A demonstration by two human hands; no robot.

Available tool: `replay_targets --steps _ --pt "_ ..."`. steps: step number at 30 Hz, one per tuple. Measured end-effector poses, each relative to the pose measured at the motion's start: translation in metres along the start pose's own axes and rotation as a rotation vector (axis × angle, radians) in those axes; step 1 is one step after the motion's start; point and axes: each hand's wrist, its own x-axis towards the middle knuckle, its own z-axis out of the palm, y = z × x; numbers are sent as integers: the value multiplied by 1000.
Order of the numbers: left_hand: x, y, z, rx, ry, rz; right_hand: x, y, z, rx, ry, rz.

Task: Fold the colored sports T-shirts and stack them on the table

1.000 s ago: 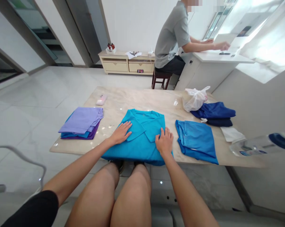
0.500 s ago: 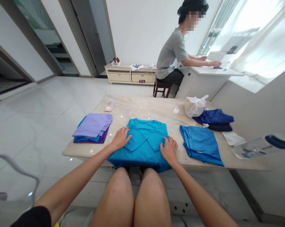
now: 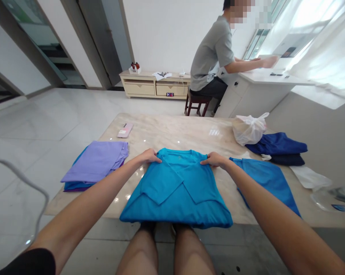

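Observation:
A turquoise shirt (image 3: 175,187) lies partly folded in front of me, its sleeves laid crosswise over its body and its neckline at the far side. Its lower part hangs over the table's near edge. My left hand (image 3: 151,156) pinches the shirt's far left shoulder corner. At the opposite shoulder, my right hand (image 3: 215,159) grips the cloth between thumb and fingers. To the left sits a stack of folded clothes with a lilac garment (image 3: 96,160) on top. A folded blue garment (image 3: 265,179) lies on the right, partly behind my right forearm.
On the stone-patterned table (image 3: 172,130) are a pink phone (image 3: 125,130), a white plastic bag (image 3: 251,129), dark blue clothes (image 3: 279,147), white paper (image 3: 311,177) and a clear bottle (image 3: 332,198). Beyond, a person (image 3: 211,53) sits on a stool at a white desk (image 3: 264,78).
Both hands have moved from lying on the shirt's sides to its far shoulder corners and closed on them. The view has shifted, and the seated person's hand has moved.

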Motion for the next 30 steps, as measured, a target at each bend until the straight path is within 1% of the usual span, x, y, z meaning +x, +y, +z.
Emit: replay_targets --steps 2,4,6,7,9,10,12,14,16,17,19,21,23,24,25,27,28,30 --pt "9 2 -6 -64 27 44 3 -14 -7 30 57 -23" --pt "18 13 -20 -78 115 82 6 -33 -18 79 193 -54" --pt "26 32 -44 -67 286 132 9 -57 -34 139 391 -129" --pt "29 44 -57 -65 415 179 10 -69 -45 169 512 -189" --pt "32 67 -84 -83 740 320 11 -89 -66 185 781 -329" --pt "30 77 -95 -92 799 346 10 -95 -75 185 884 -409" --pt "20 86 -106 -115 847 391 3 -96 -85 159 999 -557" --pt "-1 79 -101 -126 831 477 -13 -81 -81 92 1010 -660" --pt "-28 57 -80 -105 790 567 -35 -52 -62 -2 943 -704" --pt "-42 42 -66 -77 756 582 -46 -33 -48 -53 882 -714" --pt "-68 8 -34 -5 641 555 -66 7 -16 -158 717 -730" --pt "-91 -23 -9 61 498 523 -84 45 14 -257 556 -744" --pt "-113 -43 5 132 429 484 -100 73 35 -304 489 -737" --pt "-125 -49 8 168 431 458 -108 82 42 -306 491 -729" --pt "-139 -51 7 198 448 427 -118 89 46 -296 508 -722" --pt "-171 -44 2 205 494 369 -141 91 50 -253 540 -720" --pt "-190 -35 -1 171 505 353 -155 87 51 -218 541 -723" --pt "-234 -11 -3 51 492 349 -191 70 54 -106 515 -717"
